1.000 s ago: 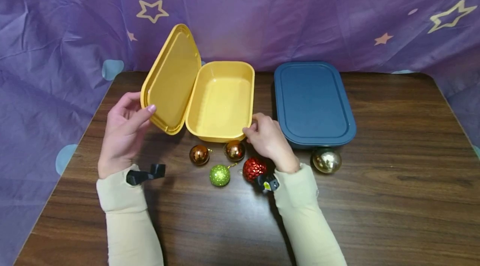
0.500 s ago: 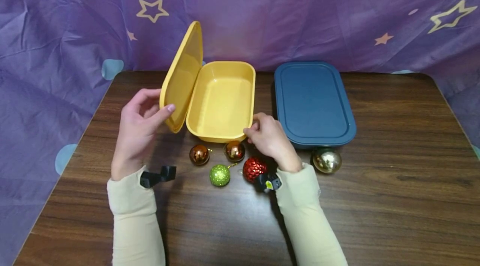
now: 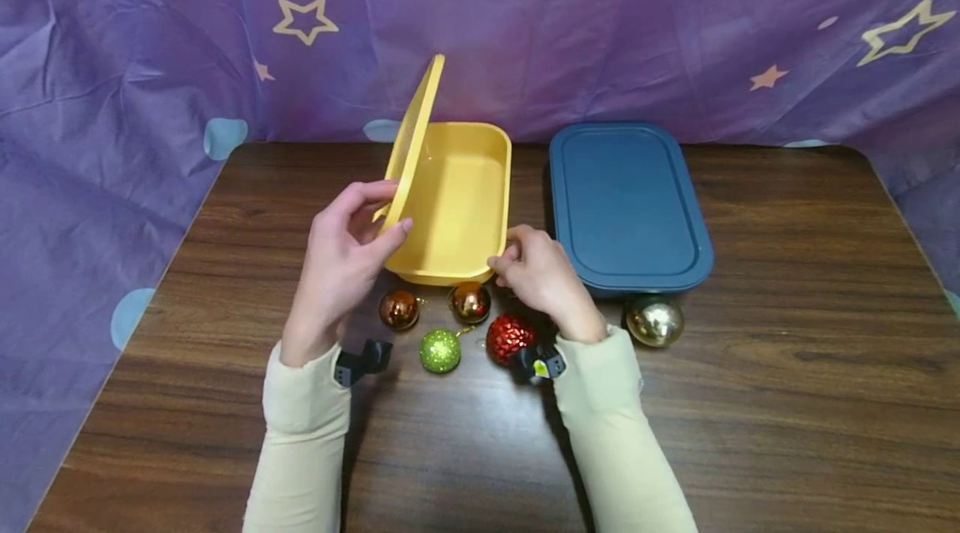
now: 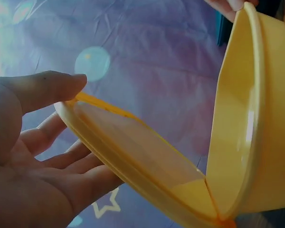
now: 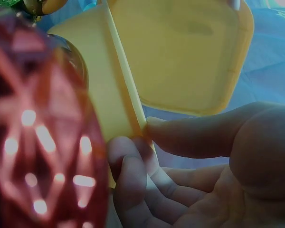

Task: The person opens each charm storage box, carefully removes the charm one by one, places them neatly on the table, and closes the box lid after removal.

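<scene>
My left hand [image 3: 341, 253] grips the front edge of a yellow lid [image 3: 416, 141], thumb on the inner side and fingers behind. The lid stands steeply tilted over the left side of a yellow container [image 3: 453, 220], which has nothing inside. In the left wrist view, the lid [image 4: 118, 156] and the container [image 4: 280, 118] meet at the far end of the lid. With thumb and fingertips my right hand [image 3: 543, 274] pinches the container's front right corner. The right wrist view has that hand [image 5: 194, 142] on the container's rim [image 5: 121, 66].
Two brown baubles, one left [image 3: 399, 310] and one right [image 3: 470, 302], lie before the container. Nearer are a green glitter bauble [image 3: 440, 350] and a red textured bauble [image 3: 511, 339]. A lidded blue container [image 3: 630, 203] stands right, a gold bauble [image 3: 656, 322] before it.
My left hand has moved right, swinging the lid from leaning outward on the left to tilting over the container. My right hand has stayed at the corner; the baubles have not moved.
</scene>
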Demonstrator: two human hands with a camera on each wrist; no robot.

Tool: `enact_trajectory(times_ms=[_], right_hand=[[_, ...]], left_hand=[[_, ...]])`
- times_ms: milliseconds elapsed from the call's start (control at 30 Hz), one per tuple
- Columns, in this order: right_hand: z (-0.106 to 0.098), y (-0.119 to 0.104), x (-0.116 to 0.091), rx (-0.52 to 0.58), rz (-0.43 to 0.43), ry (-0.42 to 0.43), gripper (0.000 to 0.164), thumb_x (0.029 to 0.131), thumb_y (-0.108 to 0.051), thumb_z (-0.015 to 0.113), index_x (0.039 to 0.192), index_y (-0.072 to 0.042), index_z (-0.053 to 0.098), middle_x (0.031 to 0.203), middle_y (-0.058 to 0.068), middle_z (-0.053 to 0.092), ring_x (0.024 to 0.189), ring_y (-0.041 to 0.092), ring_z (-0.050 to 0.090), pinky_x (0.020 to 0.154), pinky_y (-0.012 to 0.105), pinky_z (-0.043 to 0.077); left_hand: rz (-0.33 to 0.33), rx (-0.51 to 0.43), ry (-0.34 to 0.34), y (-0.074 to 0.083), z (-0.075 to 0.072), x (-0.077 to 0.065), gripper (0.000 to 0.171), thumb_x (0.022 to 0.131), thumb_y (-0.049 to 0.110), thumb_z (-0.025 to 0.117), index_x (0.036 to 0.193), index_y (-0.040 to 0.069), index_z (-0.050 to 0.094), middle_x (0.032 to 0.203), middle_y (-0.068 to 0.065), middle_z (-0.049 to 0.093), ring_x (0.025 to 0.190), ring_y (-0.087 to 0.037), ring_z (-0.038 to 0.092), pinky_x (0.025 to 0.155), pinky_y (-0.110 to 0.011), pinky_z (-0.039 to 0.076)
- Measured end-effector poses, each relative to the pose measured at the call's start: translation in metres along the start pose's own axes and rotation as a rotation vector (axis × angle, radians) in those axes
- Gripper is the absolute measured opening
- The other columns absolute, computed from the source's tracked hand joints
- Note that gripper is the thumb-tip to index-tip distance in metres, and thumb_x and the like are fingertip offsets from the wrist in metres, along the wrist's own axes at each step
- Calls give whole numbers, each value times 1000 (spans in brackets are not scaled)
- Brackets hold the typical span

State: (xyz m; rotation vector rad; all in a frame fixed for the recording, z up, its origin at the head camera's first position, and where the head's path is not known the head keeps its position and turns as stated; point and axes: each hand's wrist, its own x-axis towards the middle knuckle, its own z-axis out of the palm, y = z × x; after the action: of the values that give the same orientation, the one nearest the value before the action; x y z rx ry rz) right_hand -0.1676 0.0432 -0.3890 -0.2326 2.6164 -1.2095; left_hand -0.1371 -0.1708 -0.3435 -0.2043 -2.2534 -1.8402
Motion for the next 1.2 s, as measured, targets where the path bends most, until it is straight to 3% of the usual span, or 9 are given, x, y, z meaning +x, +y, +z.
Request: enact_trajectory(times_ms=[100,300,400,567,767,1200], right_hand=[[0,1,1,2,-2,-1,45,92,-18,63,129,4,53,85,7,68,70,16,64,82,37,50],[0,3,2,14,-3,5,43,92,-17,64,128,4,54,86,9,68,70,16,65,77,34,51],[-1,3,2,14,-5,9,40,92,-16,64,126,4,56,85,9,68,70,16,65,75,33,51],[-2,3,2,15,4,2,40,92,-16,63,126,4,55,86,8,68,70,16,65,74,33,51],[-3,3,3,17,13,-8,41,92,-16,63,127,3,54,86,8,67,70,16,65,68,29,50],[-2,3,3,13,3,-10,40,91,-14,61,127,2,55,83,7,68,68,15,64,65,27,49]], left_hand=[[41,74,-15,-1,8,-1,35,83,-8,68,117,-7,61,125,-16,60,116,-22,59,96,-23,51],[223,392,-46,-8,23,-1,33,83,4,73,114,-1,66,123,-16,64,113,-26,61,99,-34,50],[281,479,-59,-11,30,-2,33,83,7,73,114,-1,66,122,-17,65,114,-29,62,101,-37,48],[292,558,-116,-15,40,-5,35,84,9,73,117,-2,65,126,-19,63,118,-32,59,107,-39,44],[254,644,-189,-19,50,-7,36,85,10,72,119,-1,66,130,-19,61,123,-32,57,109,-40,42],[254,778,-265,-27,62,-11,38,83,9,74,120,1,67,133,-18,59,126,-34,54,108,-41,42]])
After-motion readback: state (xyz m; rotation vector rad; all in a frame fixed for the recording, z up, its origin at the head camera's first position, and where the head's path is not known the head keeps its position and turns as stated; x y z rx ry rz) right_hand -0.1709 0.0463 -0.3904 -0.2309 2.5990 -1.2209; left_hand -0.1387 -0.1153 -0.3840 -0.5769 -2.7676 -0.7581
